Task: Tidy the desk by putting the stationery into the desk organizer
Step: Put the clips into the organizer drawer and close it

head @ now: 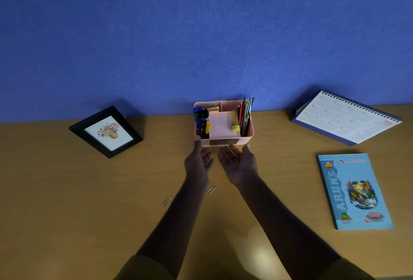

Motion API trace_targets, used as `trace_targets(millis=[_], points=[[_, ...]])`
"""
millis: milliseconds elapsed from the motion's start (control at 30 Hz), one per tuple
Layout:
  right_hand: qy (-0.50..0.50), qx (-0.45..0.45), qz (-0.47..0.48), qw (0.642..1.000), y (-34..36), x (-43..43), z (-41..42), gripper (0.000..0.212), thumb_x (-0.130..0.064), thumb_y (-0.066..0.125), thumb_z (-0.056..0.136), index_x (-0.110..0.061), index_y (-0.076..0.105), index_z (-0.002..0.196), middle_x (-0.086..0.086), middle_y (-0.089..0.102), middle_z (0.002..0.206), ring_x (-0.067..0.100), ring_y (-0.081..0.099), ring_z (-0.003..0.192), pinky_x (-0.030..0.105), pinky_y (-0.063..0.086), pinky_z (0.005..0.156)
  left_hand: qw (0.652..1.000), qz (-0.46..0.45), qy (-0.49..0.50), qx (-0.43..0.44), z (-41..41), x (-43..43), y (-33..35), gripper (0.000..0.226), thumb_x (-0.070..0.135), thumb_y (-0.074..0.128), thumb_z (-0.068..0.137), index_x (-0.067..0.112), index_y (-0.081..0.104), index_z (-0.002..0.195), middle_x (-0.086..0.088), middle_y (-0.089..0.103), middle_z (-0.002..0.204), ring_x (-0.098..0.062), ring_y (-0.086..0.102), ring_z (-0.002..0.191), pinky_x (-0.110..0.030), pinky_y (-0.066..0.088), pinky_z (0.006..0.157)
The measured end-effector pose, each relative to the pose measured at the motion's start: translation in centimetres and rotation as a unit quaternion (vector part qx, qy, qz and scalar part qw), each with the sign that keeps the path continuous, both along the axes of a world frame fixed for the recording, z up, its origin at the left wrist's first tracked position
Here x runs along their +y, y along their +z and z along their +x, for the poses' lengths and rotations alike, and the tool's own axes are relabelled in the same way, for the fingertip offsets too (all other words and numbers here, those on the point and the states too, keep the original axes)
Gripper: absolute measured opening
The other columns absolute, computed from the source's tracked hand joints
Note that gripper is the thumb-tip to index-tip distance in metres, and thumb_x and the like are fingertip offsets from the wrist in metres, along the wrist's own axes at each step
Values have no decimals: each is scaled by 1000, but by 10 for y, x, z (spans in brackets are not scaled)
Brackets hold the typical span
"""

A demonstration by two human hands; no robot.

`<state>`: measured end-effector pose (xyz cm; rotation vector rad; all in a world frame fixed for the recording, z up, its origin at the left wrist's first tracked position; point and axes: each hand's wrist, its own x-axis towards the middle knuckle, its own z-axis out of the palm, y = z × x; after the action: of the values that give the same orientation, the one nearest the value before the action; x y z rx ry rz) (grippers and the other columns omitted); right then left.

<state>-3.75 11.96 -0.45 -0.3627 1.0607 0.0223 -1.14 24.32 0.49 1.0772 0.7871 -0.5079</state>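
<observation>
Two paper clips [211, 189] lay on the desk [67, 212] beside the left forearm. Left hand [197, 161] and right hand [238, 163] were extended side by side, fingers straight and loosely together, holding nothing. Left thumb touched the front corner of the organizer [223, 127]. The organizer stood against the wall, pens [201, 121] in the left compartment, pencils [244, 114] in the right. Notebook [353, 190] lay off right.
</observation>
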Motion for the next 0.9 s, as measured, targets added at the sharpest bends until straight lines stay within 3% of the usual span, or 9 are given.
trace_targets(millis=[167,300,467,900], points=[[6,-12,15,1000,3,15,-1,52,-47,52,111,-2,69,131,24,70,133,39,68,123,53,54,111,997,57,-40,22,7,2,-2,53,50,83,86,9,73,117,-13,78,113,-26,75,107,-40,62,92],[13,-23,14,1000,6,20,0,51,-51,57,107,-8,70,132,21,69,134,39,66,125,54,54,109,997,52,-27,45,5,5,-2,41,36,80,94,5,72,119,-13,78,111,-25,75,105,-34,60,83],[-1,-19,44,999,8,24,3,54,-54,60,105,-8,73,129,21,72,131,40,68,122,55,53,111,997,49,-49,30,2,4,2,35,38,82,92,8,74,110,-11,81,106,-25,77,102,-44,63,95],[-68,-34,123,990,13,33,10,63,-62,63,100,-8,72,131,22,72,132,41,67,124,56,48,116,994,85,-67,34,15,-7,0,29,42,80,93,14,73,98,-6,81,98,-23,77,97,-46,62,94]])
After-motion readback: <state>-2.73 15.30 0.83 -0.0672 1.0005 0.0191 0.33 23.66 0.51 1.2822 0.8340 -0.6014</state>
